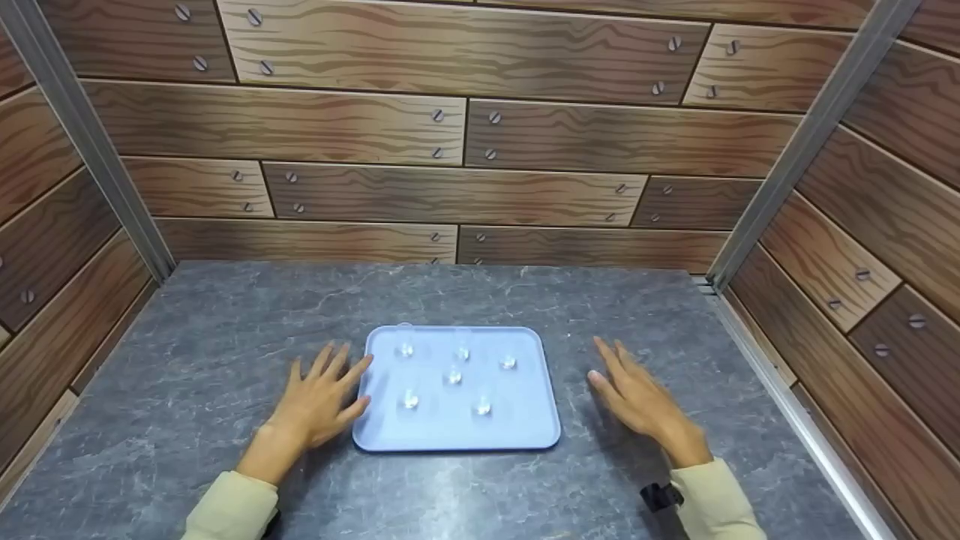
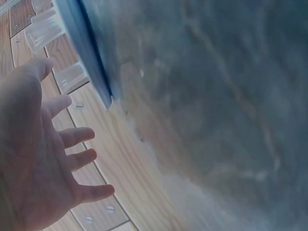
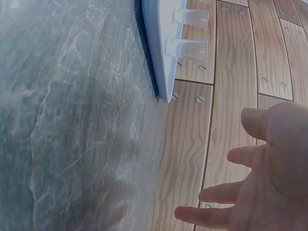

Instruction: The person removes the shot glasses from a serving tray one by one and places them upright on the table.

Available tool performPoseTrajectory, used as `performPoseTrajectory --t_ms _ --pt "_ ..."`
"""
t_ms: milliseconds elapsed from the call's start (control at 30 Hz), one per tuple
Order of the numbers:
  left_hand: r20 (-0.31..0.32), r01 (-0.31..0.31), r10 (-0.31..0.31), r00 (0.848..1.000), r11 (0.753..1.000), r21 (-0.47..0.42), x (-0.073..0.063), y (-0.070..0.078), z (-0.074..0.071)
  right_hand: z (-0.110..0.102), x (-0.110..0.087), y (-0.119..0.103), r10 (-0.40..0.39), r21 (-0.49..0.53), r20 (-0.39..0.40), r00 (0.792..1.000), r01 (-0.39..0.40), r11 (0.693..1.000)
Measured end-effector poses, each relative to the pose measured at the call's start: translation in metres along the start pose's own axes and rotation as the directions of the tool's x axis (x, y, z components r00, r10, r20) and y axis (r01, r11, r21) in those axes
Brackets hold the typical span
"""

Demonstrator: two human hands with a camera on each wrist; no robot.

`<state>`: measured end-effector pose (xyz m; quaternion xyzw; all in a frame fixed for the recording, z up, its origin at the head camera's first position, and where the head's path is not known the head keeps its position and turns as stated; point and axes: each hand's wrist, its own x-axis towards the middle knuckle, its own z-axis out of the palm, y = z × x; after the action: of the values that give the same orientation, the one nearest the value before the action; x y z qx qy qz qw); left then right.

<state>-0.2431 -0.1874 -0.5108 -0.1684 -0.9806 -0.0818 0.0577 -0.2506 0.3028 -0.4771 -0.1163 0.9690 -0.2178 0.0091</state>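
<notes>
A light blue tray with a raised rim lies flat on the dark marbled table. Several small clear cups stand upright on it, spaced apart. At the tray's left edge is my left hand, its fingers spread; whether its fingertips touch the rim I cannot tell. My right hand is held palm inward to the right of the tray, apart from it, with straight fingers. Both wrist views show the clear cups rising from the tray. Neither hand holds anything.
The grey table is enclosed by wood-patterned walls at the back and both sides. Metal posts stand at the back corners, and a metal rail runs along the right edge.
</notes>
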Motion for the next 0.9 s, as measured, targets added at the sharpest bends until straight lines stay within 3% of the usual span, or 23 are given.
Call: performPoseTrajectory --t_ms 300,533,700,900 --pt "0.081 0.029 -0.028 0.996 1.0 -0.01 -0.001 0.001 0.004 0.013 0.013 -0.013 -0.136 0.074 -0.054 0.989 0.14 0.987" --pt "0.117 0.056 -0.051 0.992 0.998 -0.038 -0.004 -0.003 0.008 0.022 0.022 -0.034 -0.199 0.085 -0.106 0.974 0.208 0.974" --pt "0.158 0.091 -0.082 0.984 0.995 -0.05 -0.005 -0.004 0.01 0.029 0.029 -0.048 -0.256 0.141 -0.156 0.954 0.278 0.95" --pt "0.19 0.115 -0.104 0.976 0.992 -0.046 -0.004 -0.002 0.009 0.038 0.031 -0.065 -0.324 0.245 -0.11 0.94 0.342 0.907"
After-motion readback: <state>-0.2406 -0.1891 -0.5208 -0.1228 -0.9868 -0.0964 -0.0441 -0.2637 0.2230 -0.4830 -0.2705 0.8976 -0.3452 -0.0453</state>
